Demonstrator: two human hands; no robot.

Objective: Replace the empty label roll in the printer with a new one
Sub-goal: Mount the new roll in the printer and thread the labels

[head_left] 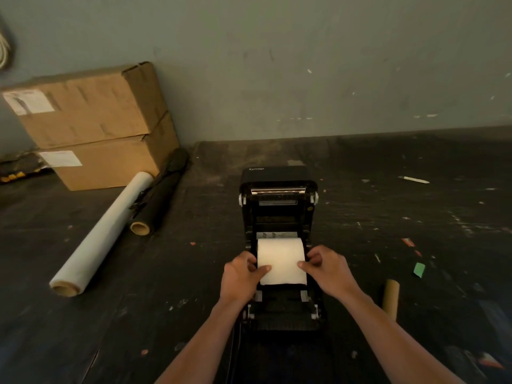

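Observation:
A black label printer (278, 206) stands on the dark table with its lid swung open and back. A white label roll (280, 259) sits in its open bay, with its loose end hanging toward me. My left hand (241, 275) grips the roll's left side, thumb pressed on the paper. My right hand (328, 268) grips the right side the same way. A bare brown cardboard core (390, 297) lies on the table to the right of the printer.
Two stacked cardboard boxes (91, 126) stand at the back left against the wall. A long white film roll (102, 235) and a black roll (158, 200) lie in front of them. A pen (414, 179) and a green scrap (419, 269) lie to the right.

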